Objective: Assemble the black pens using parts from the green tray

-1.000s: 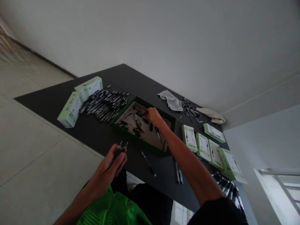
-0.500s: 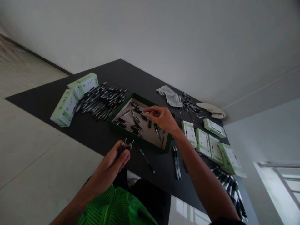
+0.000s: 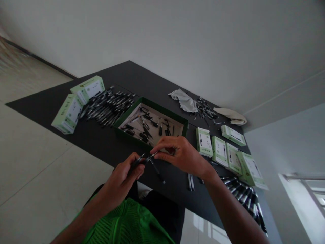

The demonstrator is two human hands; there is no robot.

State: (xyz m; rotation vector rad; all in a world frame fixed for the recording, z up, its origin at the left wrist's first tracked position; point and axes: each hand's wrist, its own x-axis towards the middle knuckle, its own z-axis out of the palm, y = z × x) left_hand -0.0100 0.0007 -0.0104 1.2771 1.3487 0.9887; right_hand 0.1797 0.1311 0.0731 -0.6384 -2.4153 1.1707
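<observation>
Two black pens (image 3: 137,162) lie in the closed grip of my left hand (image 3: 124,174), their tips pointing up and right, in front of the box. My right hand (image 3: 184,157) pinches a small silvery pen part (image 3: 153,155) between thumb and fingertips, at the tip of one of these pens; whether the two touch is too small to tell. Just behind my hands is a dark green open box (image 3: 165,110) with a pale inside, holding loose black and clear pen pieces (image 3: 145,126). A single pen (image 3: 158,174) rests on the table below my fingers.
A large pile of pens (image 3: 109,106) lies left of the box, beside two green-white cartons (image 3: 68,113). More cartons (image 3: 219,152), a pair of pens (image 3: 190,183) and a row of pens (image 3: 245,196) are on the right. A white cloth (image 3: 184,100) and small parts (image 3: 205,110) lie behind.
My right hand has drawn back from over the box to the pen tips at my left hand, with a small piece pinched in it. My left hand has barely moved.
</observation>
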